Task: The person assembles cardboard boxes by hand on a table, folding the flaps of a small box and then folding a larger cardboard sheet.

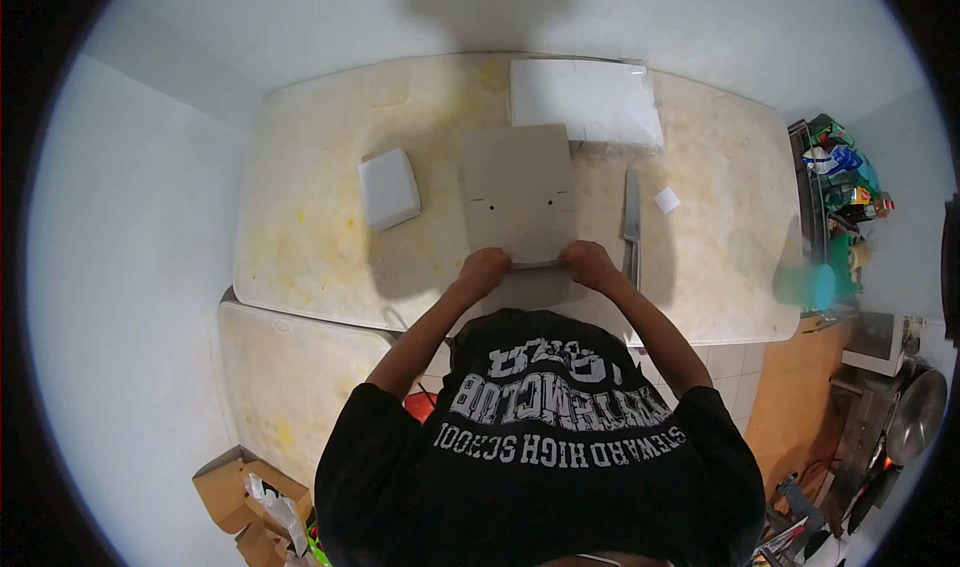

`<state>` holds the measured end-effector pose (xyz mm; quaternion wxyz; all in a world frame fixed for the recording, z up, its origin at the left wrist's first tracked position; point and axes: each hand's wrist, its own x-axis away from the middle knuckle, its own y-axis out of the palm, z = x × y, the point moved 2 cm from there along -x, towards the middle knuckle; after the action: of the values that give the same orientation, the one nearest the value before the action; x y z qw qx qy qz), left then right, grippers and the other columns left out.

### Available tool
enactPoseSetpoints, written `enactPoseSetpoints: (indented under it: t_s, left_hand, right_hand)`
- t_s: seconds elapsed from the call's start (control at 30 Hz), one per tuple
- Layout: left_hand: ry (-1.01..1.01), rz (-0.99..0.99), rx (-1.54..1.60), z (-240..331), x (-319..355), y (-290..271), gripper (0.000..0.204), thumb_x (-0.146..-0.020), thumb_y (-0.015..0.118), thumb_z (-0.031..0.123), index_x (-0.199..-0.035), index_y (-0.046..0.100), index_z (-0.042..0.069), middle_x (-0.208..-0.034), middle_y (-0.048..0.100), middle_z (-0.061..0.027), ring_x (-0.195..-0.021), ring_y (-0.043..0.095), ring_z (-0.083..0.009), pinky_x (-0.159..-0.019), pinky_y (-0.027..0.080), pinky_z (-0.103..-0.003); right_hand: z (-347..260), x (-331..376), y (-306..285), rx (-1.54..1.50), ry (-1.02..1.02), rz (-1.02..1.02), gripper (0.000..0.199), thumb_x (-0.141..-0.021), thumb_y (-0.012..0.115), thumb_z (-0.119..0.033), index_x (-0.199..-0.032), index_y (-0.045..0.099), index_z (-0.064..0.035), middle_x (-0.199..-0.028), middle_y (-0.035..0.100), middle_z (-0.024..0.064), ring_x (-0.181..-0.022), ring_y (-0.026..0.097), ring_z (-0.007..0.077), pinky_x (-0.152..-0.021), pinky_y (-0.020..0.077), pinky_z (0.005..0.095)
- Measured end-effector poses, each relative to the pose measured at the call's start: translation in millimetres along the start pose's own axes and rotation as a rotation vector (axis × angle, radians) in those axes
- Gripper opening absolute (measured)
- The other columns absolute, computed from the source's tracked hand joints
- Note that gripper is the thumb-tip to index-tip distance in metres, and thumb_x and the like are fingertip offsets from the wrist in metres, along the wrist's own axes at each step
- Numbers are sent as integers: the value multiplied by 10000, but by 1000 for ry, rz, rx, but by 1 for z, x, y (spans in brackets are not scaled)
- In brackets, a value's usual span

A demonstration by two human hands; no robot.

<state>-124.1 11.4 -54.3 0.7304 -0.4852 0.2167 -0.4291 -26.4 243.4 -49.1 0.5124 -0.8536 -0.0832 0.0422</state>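
A grey-brown cardboard piece (pixel 517 172) lies in front of me on the table, with two small dark holes and a short slit near each side. My left hand (pixel 485 267) grips the left corner of its near edge, fingers curled. At the right corner of that edge, my right hand (pixel 590 264) is closed on the cardboard as well. A narrow strip along the near edge looks bent up between the hands. To the right of the cardboard lies a knife (pixel 631 207), with a small white paper square (pixel 667 200) beside it.
A white box (pixel 389 189) stands to the left. Behind the cardboard lies a plastic-wrapped white stack (pixel 590 102). A teal cup (pixel 805 286) is at the table's right edge, near a rack of packages (pixel 840 167). An open cardboard box (pixel 245 492) sits at lower left.
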Motion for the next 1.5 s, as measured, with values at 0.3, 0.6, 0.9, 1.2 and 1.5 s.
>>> enactPoseSetpoints:
  t_s: [0.3,0.6,0.9,1.2,1.5]
  left_hand:
    - [74,38,62,28,-32,24,111,-800,573,130,-824,669,80,-862,631,-140,-892,634,-329,-775,521,-442]
    - [68,-46,6,-12,0,2,119,-808,602,137,-879,673,72,-844,631,-135,-878,634,-333,-777,508,-438]
    - [24,-7,26,4,-12,11,136,-805,591,91,-907,679,78,-915,641,-144,-920,629,-335,-797,509,-438]
    - [111,30,111,56,-32,10,211,-834,555,83,-1017,657,112,-923,638,-131,-949,626,-317,-793,518,-429]
    - [229,95,96,67,-36,22,249,-794,561,59,-1020,633,133,-957,624,-68,-952,619,-279,-756,530,-399]
  right_hand:
    - [-16,-15,20,24,-33,-17,170,-682,627,-62,-846,670,-68,-836,633,105,-849,634,312,-762,521,414]
    - [-2,1,5,-1,-65,-21,153,-729,644,-116,-876,661,-77,-869,631,111,-878,630,307,-779,523,412]
    - [-15,0,1,-43,-78,20,174,-719,640,-91,-891,659,-69,-891,634,113,-902,626,303,-798,518,412]
    - [2,17,7,-134,-9,126,201,-707,635,-75,-899,681,-37,-846,655,134,-843,638,317,-761,515,416]
    - [34,15,-1,-518,566,242,212,-799,686,-184,-869,712,15,-707,693,139,-646,681,185,-622,538,303]
